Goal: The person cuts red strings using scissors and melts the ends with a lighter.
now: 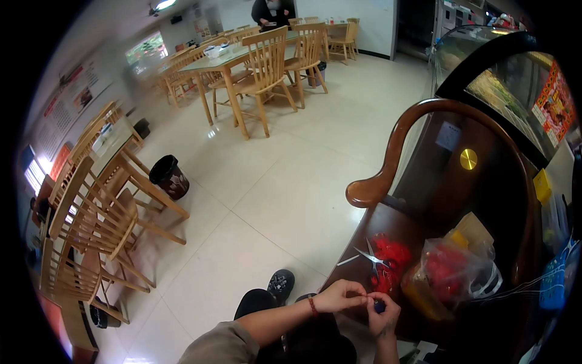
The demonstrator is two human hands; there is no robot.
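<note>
Two hands, left hand and right hand, pinch small blue item; no legible writing.

Olive-grey short sleeve, red string bracelet on left wrist, dark trousers, dark patterned shoe.

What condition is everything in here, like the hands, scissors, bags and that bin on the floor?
Left hand: fingertips pinched, meeting the right hand.
Right hand: closed on a small blue object.
Silver scissors: lying blades apart on the dark wooden seat.
Clear plastic bag of red pieces: slumped, mouth loose.
Black waste bin: upright, no lid.
</note>
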